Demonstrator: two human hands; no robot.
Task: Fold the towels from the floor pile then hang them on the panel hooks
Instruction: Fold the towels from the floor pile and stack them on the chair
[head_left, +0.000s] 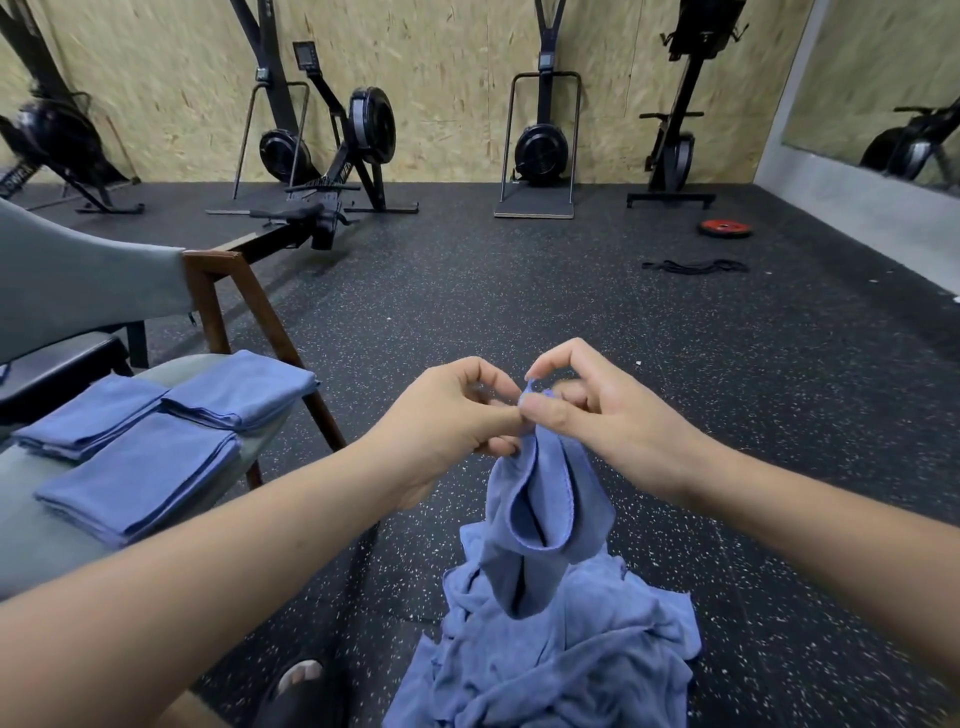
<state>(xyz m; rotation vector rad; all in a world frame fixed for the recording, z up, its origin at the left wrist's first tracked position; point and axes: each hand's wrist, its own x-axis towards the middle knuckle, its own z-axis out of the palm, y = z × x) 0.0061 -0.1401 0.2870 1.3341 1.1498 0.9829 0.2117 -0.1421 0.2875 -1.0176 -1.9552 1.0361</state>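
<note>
Room: gym, speckled rubber floor, rowing machines by the chipboard wall.
Hands: left hand and right hand together, both pinching one corner of a blue towel hanging above the floor pile.
Done: three folded towels on the chair.
Remaining: this towel, the pile, all hanging.

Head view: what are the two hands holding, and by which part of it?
The left hand and the right hand both pinch one blue towel at its top edge, close together; the rest hangs toward the floor pile.
</note>
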